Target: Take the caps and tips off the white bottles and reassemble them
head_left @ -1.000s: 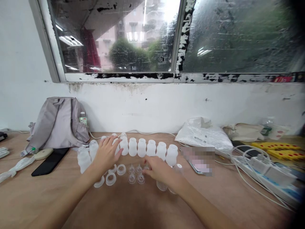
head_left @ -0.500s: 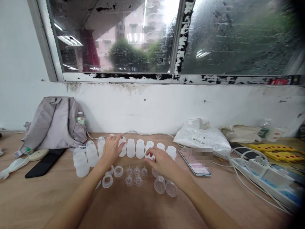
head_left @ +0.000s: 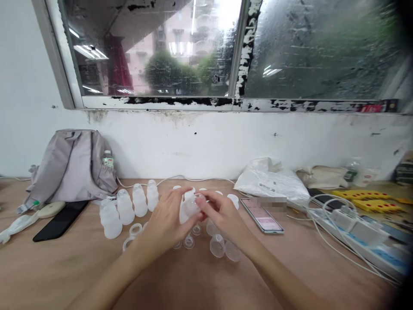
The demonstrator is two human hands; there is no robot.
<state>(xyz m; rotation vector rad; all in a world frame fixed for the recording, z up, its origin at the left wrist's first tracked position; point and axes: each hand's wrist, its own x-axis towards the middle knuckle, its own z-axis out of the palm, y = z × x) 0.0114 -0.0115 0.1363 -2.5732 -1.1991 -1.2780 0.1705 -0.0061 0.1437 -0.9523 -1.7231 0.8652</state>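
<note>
Both hands meet over the middle of the table around a frosted white bottle (head_left: 186, 211). My left hand (head_left: 167, 215) is wrapped round its left side. My right hand (head_left: 221, 213) has its fingers pinched at the bottle's top, on a clear piece. To the left stand several capped frosted bottles (head_left: 125, 207). More bottles, partly hidden by the hands, stand behind them. Clear rings (head_left: 136, 229) lie by my left wrist, and clear nipples (head_left: 189, 242) lie below the hands. Clear caps (head_left: 217, 246) are beside my right wrist.
A grey backpack (head_left: 69, 168) and black phone (head_left: 60, 220) are at the left. On the right lie a lit phone (head_left: 263, 216), a white plastic bag (head_left: 272, 183), a power strip (head_left: 361, 243) with loose cables, and yellow objects (head_left: 376, 206).
My left hand has moved right from the back row and my right hand slightly left. Both now hold one bottle between them. Another capped bottle shows where my left hand was.
</note>
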